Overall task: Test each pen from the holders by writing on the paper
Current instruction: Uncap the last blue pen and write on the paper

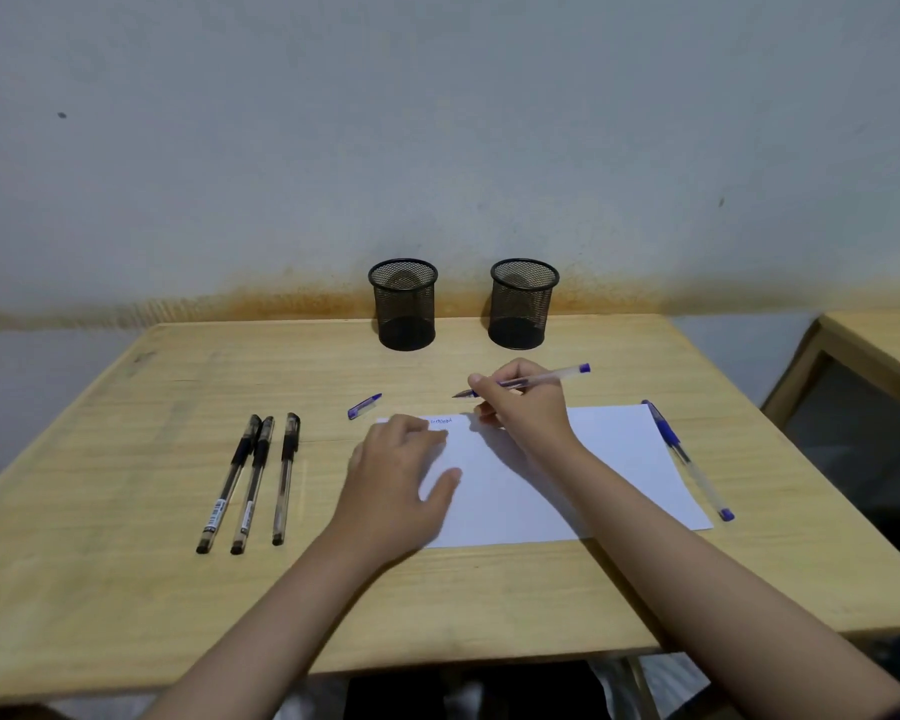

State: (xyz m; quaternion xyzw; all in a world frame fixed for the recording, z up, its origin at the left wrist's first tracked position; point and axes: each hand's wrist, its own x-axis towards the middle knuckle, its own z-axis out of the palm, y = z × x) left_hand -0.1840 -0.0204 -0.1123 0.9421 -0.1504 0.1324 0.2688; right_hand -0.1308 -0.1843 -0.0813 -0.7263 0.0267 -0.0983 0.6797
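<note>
A white paper [614, 459] lies on the wooden table [126, 589], with blue scribbles [440, 421] near its top left corner. My left hand [401, 475] rests flat on the paper's left part. My right hand [520, 402] grips an uncapped blue pen [557, 375], tip pointing left just above the paper's far edge. Its blue cap [365, 406] lies on the table left of the tip. Another blue pen [689, 462] lies along the paper's right edge. Three black pens [253, 483] lie side by side at the left. Two black mesh holders [404, 304] [523, 304] stand at the back and look empty.
The table's far edge meets a grey wall with a rusty stain. A second table [874, 356] stands at the right, with a gap between. The near table edge runs along the bottom of the view.
</note>
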